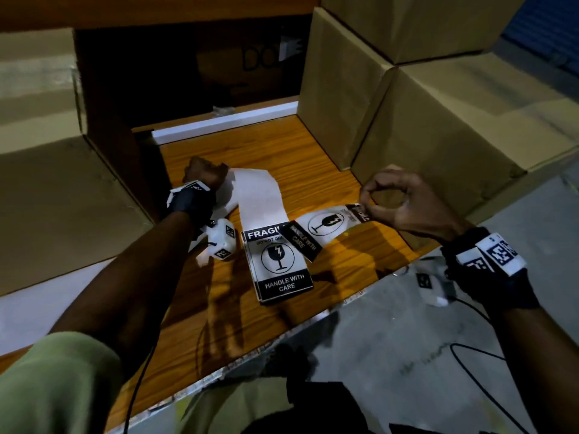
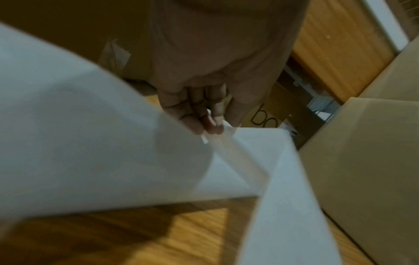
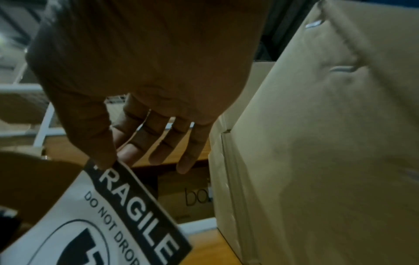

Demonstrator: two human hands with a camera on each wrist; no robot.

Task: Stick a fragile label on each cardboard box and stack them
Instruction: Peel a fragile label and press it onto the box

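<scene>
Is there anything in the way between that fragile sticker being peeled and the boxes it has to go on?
Nothing visible blocks it. The right hand pinches the fragile label by its top edge, and the cardboard boxes stand just beyond it across bare wooden tabletop. The left hand holds the white backing paper on the far side.

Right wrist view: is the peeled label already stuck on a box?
No. The right hand pinches the fragile label by its corner, beside the cardboard box, not on it.

label (image 1: 283, 264) "FRAGILE", "HANDLE WITH CARE"
</scene>
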